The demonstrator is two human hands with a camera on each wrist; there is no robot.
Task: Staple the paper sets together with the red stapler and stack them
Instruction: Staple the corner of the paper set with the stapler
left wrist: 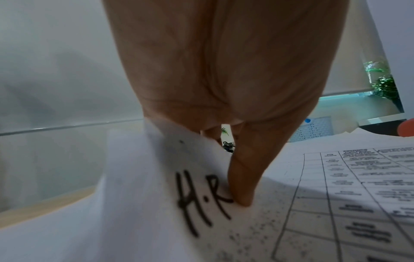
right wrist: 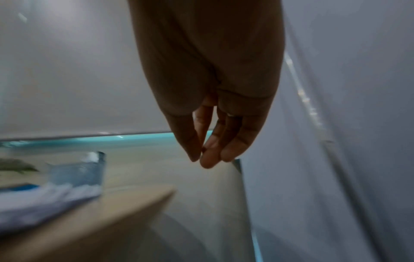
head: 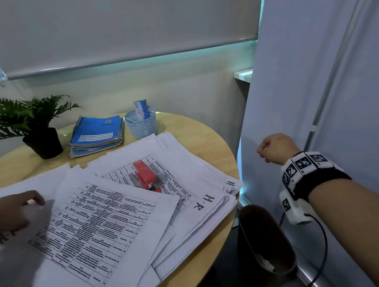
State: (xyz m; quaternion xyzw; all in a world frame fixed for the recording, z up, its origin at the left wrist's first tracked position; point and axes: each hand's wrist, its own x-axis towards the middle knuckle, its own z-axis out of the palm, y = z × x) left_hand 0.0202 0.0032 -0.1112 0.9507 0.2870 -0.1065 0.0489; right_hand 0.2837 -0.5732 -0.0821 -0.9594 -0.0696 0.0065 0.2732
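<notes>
The red stapler (head: 146, 176) lies on top of a thick spread of printed paper sets (head: 204, 213) on the round wooden table (head: 207, 141). One set with a printed table (head: 95, 231) lies in front, across the others. At the table's left, my left hand (head: 12, 212) pinches that set's corner marked "H.R" (left wrist: 156, 195); the thumb (left wrist: 244, 177) presses down on top and the corner curls up over the fingers. My right hand (head: 277, 148) hangs in the air right of the table, above a bin. Its thumb and fingertips (right wrist: 201, 156) meet with nothing visible between them.
A dark waste bin (head: 265, 240) stands on the floor under my right arm. A grey partition (head: 317, 84) rises close on the right. At the table's back are blue spiral notebooks (head: 97, 133), a pale blue basket (head: 141, 125) and a potted plant (head: 36, 125).
</notes>
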